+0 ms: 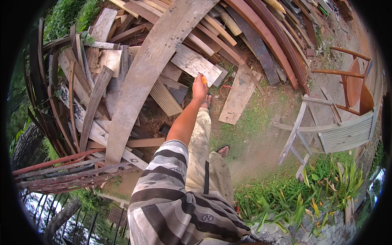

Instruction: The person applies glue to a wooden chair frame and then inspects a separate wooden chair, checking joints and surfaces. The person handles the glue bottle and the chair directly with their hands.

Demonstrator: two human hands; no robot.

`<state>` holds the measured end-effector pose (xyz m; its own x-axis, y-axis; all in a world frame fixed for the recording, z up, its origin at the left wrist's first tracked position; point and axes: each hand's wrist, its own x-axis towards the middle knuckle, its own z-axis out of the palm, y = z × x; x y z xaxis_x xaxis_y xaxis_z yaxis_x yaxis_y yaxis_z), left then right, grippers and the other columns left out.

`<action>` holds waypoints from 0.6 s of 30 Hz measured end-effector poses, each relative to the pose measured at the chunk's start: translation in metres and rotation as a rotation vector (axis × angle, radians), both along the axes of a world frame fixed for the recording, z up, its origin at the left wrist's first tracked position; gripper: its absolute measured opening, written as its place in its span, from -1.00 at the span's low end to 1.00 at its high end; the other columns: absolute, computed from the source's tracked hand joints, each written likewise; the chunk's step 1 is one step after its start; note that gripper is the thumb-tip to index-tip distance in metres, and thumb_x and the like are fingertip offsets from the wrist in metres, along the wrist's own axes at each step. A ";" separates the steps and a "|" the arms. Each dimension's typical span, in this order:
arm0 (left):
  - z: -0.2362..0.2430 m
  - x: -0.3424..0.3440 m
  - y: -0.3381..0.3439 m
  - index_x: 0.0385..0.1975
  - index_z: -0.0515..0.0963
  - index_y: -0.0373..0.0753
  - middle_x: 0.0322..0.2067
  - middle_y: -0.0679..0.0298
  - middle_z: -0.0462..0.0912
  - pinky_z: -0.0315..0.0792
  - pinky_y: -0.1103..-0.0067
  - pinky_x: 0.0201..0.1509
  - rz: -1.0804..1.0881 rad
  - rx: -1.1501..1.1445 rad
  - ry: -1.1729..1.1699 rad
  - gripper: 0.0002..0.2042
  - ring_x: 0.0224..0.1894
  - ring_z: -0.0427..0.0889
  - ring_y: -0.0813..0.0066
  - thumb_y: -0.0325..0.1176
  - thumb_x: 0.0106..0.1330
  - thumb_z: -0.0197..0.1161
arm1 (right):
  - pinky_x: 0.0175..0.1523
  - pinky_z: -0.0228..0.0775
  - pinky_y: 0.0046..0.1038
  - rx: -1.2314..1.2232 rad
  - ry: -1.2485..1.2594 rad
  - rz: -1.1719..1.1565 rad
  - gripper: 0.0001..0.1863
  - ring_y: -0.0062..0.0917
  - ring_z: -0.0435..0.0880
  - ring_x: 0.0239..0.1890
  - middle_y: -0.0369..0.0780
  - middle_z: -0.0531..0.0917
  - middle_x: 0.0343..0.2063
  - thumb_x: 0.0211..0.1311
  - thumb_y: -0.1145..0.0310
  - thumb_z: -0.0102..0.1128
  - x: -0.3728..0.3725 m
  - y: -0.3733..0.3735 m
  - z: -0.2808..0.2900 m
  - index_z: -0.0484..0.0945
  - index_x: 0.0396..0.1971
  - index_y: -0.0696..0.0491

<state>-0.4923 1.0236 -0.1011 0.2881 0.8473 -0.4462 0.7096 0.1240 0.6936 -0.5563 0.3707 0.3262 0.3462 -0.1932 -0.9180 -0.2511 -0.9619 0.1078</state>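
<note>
The left hand (199, 89) is gripping a small orange object (203, 79), fingers curled, at the far whitish board (193, 62); steadiness is probably helping.

The small handheld object (204, 79) is bright orange, against a pale wooden plank (197, 63) of chalky white mottled with brown. The long flat timber board (134, 85) is grey-brown, speckled with dark spots; the ribbed tan wooden board (164, 98) carries fine parallel lines. The cotton-like shirt (163, 173) is striped — dark brown over light grey — and the khaki trousers (199, 134) are blotched darker. The wooden chair (354, 83) glows orange-brown; the slatted seat (347, 136) is weathered grey.
</note>
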 end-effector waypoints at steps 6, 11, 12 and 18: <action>-0.029 0.015 0.024 0.06 0.43 -0.23 -0.02 -0.12 0.60 0.46 0.11 0.11 -0.108 -0.042 0.094 -0.57 0.07 0.58 -0.22 -0.57 0.17 0.33 | -0.02 0.56 -0.23 -0.057 0.041 -0.046 -0.62 -0.11 0.77 -0.14 0.04 0.75 -0.18 0.38 0.25 0.13 0.015 0.052 0.017 0.63 0.11 0.06; -0.030 0.016 0.026 0.18 0.37 -0.21 0.13 -0.06 0.52 0.46 0.16 0.20 -0.138 -0.086 0.128 -0.46 0.19 0.51 -0.16 -0.54 0.19 0.38 | -0.02 0.56 -0.22 -0.068 0.062 -0.053 -0.62 -0.11 0.77 -0.13 0.04 0.75 -0.18 0.39 0.24 0.12 0.027 0.070 0.022 0.64 0.11 0.06; -0.028 0.016 0.027 0.22 0.35 -0.20 0.18 -0.03 0.48 0.45 0.17 0.23 -0.137 -0.094 0.138 -0.43 0.23 0.49 -0.13 -0.54 0.19 0.39 | -0.02 0.56 -0.22 -0.065 0.065 -0.047 -0.62 -0.11 0.77 -0.13 0.04 0.75 -0.18 0.39 0.24 0.12 0.029 0.072 0.021 0.64 0.11 0.06; -0.017 0.014 0.033 0.36 0.28 -0.26 0.30 -0.08 0.41 0.39 0.20 0.36 -0.177 -0.066 0.162 -0.26 0.34 0.40 -0.12 -0.49 0.13 0.44 | -0.02 0.56 -0.22 -0.041 0.080 -0.044 -0.63 -0.10 0.77 -0.12 0.04 0.75 -0.17 0.40 0.24 0.11 0.030 0.077 0.020 0.64 0.11 0.05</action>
